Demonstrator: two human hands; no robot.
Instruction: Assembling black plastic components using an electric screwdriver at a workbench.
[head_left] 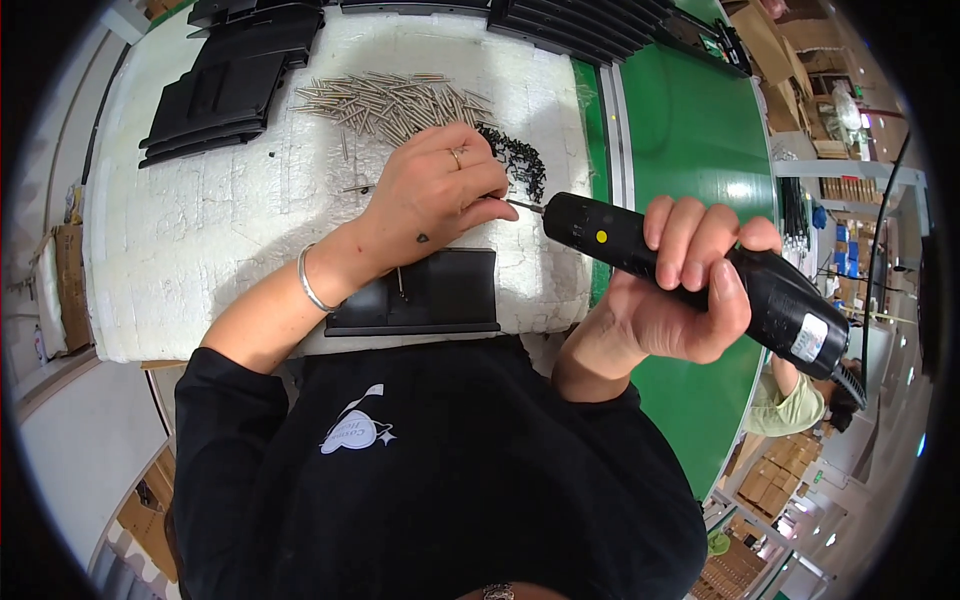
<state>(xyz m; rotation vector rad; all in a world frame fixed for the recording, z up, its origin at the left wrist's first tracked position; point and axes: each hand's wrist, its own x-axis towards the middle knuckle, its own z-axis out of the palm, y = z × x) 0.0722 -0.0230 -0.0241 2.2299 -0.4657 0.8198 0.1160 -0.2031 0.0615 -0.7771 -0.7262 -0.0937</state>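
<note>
My right hand [690, 285] is wrapped round a black electric screwdriver [600, 228], its thin bit aimed left at my left fingers. My left hand [440, 185], with a ring and a silver bangle, is closed, thumb and fingertips pinched by the bit's end. What the pinch holds is hidden. Just beyond those fingers lies a pile of small black screws [520, 160]. Farther back is a heap of silver metal pins [385, 103]. Below my left wrist a black plastic panel [450, 290] rests at the near table edge, with a thin metal piece [402, 288] on it.
The white padded worktop [200, 240] carries stacked black panels [220, 90] at the far left. More ribbed black parts [580, 25] stand at the back. A green conveyor-like surface [690, 130] runs along the right. A person in light green [790, 405] is beyond it.
</note>
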